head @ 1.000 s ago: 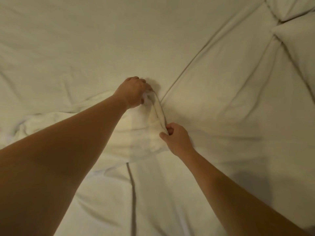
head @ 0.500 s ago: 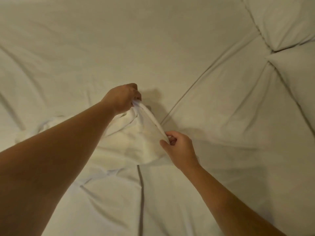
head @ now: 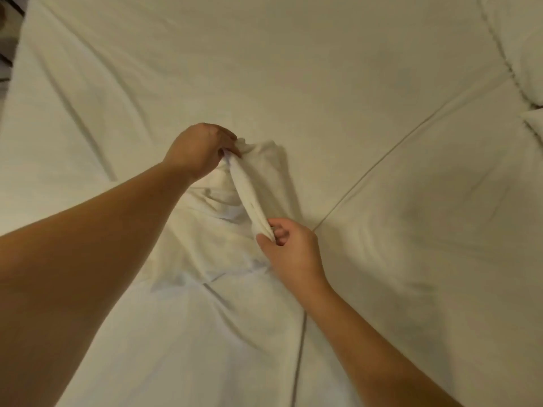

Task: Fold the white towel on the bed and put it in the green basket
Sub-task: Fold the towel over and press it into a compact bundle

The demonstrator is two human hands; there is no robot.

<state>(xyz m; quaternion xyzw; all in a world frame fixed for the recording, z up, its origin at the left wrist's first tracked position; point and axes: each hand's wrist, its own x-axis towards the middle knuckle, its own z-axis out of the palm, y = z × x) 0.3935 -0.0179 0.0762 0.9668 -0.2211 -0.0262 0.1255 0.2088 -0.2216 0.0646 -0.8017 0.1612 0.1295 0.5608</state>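
Note:
The white towel [head: 223, 236] hangs bunched over the white bed [head: 323, 83], lifted by one edge. My left hand [head: 199, 149] pinches the far end of that edge. My right hand [head: 289, 248] pinches the near end. The edge [head: 248, 192] runs taut and doubled between the two hands. The rest of the towel drapes down below the hands and behind my left forearm, partly hidden. The green basket is not in view.
Creased white bedding with dark seams [head: 376, 168] fills the view. Pillows [head: 526, 48] lie at the far right. A dark strip of floor or furniture [head: 7, 33] shows beyond the bed's edge at the top left.
Both hands have raised the towel's edge off the bed and the towel has gathered in from the left. The view has tilted, so the pillows sit further to the right.

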